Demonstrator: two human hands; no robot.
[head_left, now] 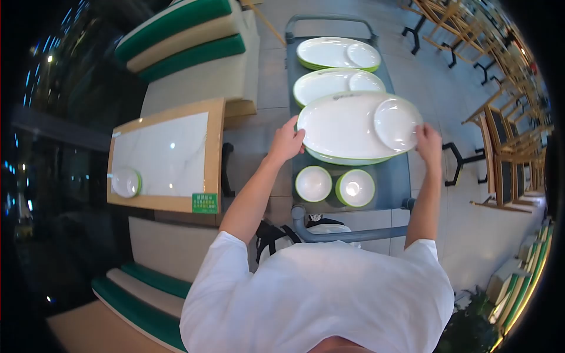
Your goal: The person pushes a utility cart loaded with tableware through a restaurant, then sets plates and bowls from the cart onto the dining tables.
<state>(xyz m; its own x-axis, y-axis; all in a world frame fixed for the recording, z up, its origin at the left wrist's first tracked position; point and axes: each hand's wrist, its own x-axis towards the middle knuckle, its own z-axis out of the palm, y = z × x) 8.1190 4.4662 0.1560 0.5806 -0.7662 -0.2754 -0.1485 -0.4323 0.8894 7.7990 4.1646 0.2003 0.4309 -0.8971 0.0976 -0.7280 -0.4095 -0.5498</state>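
Note:
My left hand (288, 140) grips the left end of a large white oval plate (341, 126) with a green rim. At its right end, beside a round section, my right hand (429, 143) holds the same plate. The plate is over the grey cart (391, 182), above more oval ware whose lower edge shows beneath it. Farther up the cart are two stacks of oval plates, a far stack (323, 52) and a middle stack (323, 85). Nearest my body stand a left round bowl (313, 183) and a right round bowl (355, 187).
Left of the cart is a wooden table (216, 129) with a marble-look top, a white bowl (126, 182) and a green sign (205, 203). Green and beige benches (188, 50) flank it. Wooden chairs (500, 141) stand on the right. The cart's handle (353, 236) is close to my body.

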